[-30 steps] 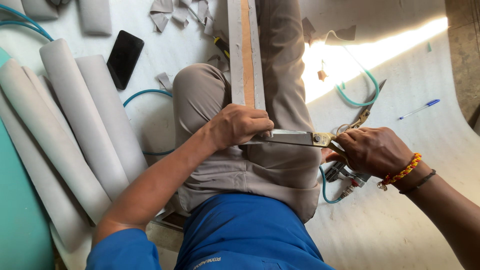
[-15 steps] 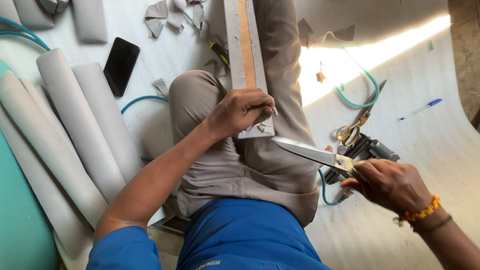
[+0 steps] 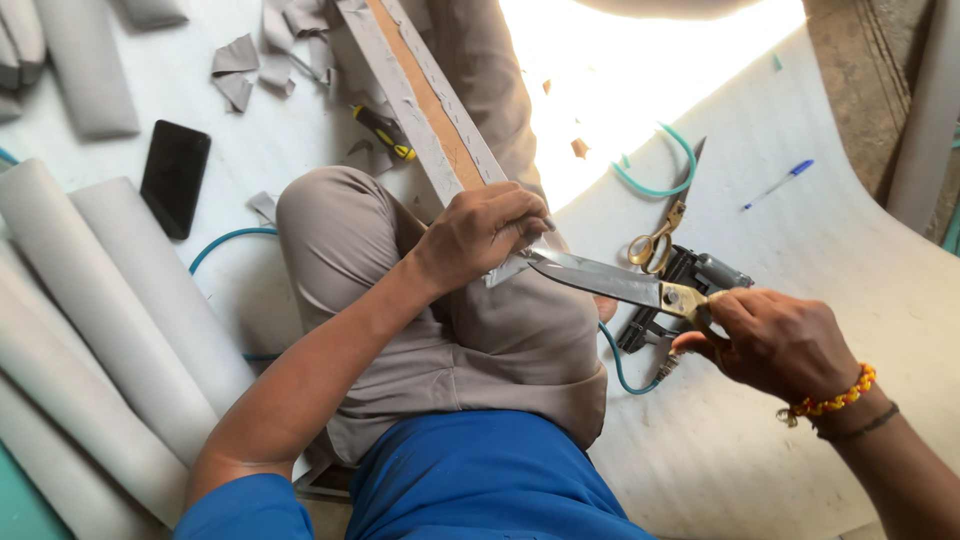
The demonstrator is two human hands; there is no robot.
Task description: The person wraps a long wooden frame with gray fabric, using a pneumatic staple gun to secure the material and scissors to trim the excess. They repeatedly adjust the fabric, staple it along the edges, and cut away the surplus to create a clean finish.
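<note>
Two hands at work: left hand (image 3: pixel 480 232) pinching grey fabric on long fabric-wrapped wooden strip (image 3: pixel 425 105) across lap, right hand (image 3: pixel 775 340) closed on large brass-handled steel shears (image 3: pixel 610 282), blades now swung back against fabric edge.

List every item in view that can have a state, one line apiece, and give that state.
large scissors: blades together, gripped by the right hand, tips at the strip's end.
fabric-covered strip: lying along the leg, near end held by the left hand.
second scissors: lying shut on the white sheet.
phone: screen dark, flat on the floor.
blue pen: lying loose; cap cannot be told.
screwdriver: lying unused.
</note>
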